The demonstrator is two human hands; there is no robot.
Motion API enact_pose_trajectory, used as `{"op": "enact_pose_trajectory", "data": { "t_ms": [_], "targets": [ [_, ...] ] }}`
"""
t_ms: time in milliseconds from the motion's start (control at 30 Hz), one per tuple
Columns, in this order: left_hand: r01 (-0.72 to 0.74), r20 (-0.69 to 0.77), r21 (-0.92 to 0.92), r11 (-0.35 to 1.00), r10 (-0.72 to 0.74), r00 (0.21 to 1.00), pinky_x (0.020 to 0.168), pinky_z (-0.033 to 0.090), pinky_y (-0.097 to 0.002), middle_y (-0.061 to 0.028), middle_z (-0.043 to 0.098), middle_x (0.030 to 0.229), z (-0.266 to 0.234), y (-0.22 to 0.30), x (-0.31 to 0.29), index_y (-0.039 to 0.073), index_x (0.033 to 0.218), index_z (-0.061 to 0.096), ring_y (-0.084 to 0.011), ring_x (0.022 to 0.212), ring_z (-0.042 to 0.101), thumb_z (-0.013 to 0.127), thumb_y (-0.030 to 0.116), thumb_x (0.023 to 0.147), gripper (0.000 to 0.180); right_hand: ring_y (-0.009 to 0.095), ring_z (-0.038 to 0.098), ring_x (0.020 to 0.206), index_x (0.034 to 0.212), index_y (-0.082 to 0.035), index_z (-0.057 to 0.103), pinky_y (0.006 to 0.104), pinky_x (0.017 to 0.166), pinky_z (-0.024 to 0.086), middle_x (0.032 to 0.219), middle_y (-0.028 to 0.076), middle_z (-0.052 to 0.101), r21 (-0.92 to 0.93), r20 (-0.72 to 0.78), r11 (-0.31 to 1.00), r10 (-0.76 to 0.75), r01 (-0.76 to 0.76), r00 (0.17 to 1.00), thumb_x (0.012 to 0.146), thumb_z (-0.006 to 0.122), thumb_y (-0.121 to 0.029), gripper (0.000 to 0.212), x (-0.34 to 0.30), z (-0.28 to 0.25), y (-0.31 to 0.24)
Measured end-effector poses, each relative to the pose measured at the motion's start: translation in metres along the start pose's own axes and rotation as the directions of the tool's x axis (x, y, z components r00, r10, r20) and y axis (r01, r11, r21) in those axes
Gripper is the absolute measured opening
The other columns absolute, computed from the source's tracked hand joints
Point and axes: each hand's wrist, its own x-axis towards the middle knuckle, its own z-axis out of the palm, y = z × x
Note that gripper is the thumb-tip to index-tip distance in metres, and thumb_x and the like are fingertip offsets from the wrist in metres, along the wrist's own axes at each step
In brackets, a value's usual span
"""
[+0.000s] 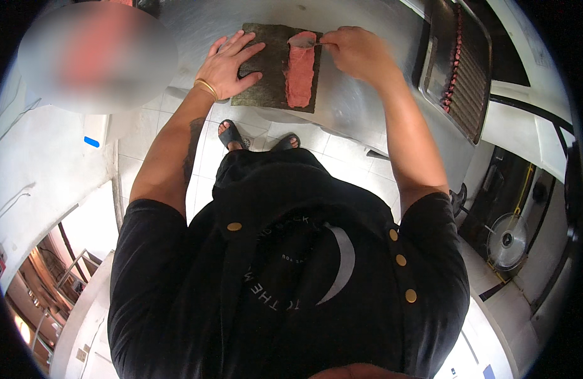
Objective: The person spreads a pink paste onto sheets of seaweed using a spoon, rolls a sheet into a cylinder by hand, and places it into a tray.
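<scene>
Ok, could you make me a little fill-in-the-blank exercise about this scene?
1. The right hand grips the handle of a ____.
2. The left hand lies to the ____ of the pink strip on the dark sheet.
3. The fan is on the person's ____ side.

Missing words: spoon; left; right.

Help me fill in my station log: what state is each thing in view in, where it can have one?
Left hand: spread open, on the sheet.
Right hand: closed on the spoon's handle.
Spoon: bowl on the red paste, near its far end.
Sheet: flat on the table, partly covered.
Red paste: spread in a long strip.
Tray: holding a row of red pieces.
Fan: can't tell whether it's running.
</scene>
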Motion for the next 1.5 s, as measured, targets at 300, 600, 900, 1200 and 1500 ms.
{"op": "enact_pose_trajectory", "data": {
  "t_ms": [300,600,900,1200,1500],
  "targets": [
    [0.001,0.003,0.009,1.0,-0.001,1.0,0.131,0.02,-0.0515,-0.0048,0.041,0.17,0.0,0.002,0.001,0.027,0.157,0.052,-0.0257,0.16,0.031,0.068,0.053,0.092,0.072,0.039,0.07,0.103,0.112,-0.015,0.08,0.0519,0.089,0.056,0.101,0.013,0.077,0.182,0.225,0.977,-0.154,0.114,0.962,0.095,0.063,-0.021,0.025,-0.079,0.005,0.001],
    [-0.031,-0.026,-0.023,0.999,0.03,0.999,0.129,0.02,-0.0526,-0.0063,0.043,0.168,0.003,-0.002,0.0,0.025,0.156,0.053,-0.0276,0.159,0.033,0.07,0.05,0.092,0.071,0.034,0.07,0.098,0.111,-0.014,0.081,0.0461,0.086,0.056,0.102,0.01,0.074,0.028,0.233,0.979,-0.205,0.204,0.951,0.095,0.066,-0.017,0.023,-0.067,0.007,-0.006],
    [-0.047,-0.03,-0.002,0.999,0.047,0.998,0.129,0.02,-0.0537,-0.0074,0.042,0.168,0.008,-0.005,0.001,0.024,0.157,0.052,-0.0301,0.16,0.032,0.07,0.05,0.092,0.072,0.034,0.07,0.1,0.113,-0.016,0.081,0.046,0.086,0.056,0.097,0.01,0.072,0.109,0.109,0.971,-0.224,0.213,0.968,0.095,0.067,-0.017,0.023,-0.065,0.014,-0.011],
    [-0.019,-0.007,0.033,0.999,0.02,1.0,0.131,0.019,-0.0528,-0.0042,0.041,0.169,0.006,-0.003,0.0,0.027,0.157,0.051,-0.026,0.16,0.031,0.067,0.054,0.093,0.071,0.038,0.071,0.104,0.11,-0.017,0.08,0.0523,0.09,0.056,0.108,0.013,0.077,0.072,0.088,0.997,-0.033,0.027,0.996,0.096,0.061,-0.022,0.025,-0.069,0.004,0.024],
    [-0.034,-0.022,0.031,0.999,0.035,0.999,0.13,0.021,-0.0535,-0.0044,0.041,0.169,0.008,-0.004,0.0,0.027,0.157,0.051,-0.0268,0.159,0.032,0.067,0.053,0.093,0.071,0.04,0.071,0.101,0.114,-0.01,0.08,0.0482,0.091,0.056,0.108,0.017,0.077,0.197,0.095,0.977,-0.099,0.078,0.991,0.099,0.063,-0.019,0.024,-0.018,0.036,0.03]
  ]
}}
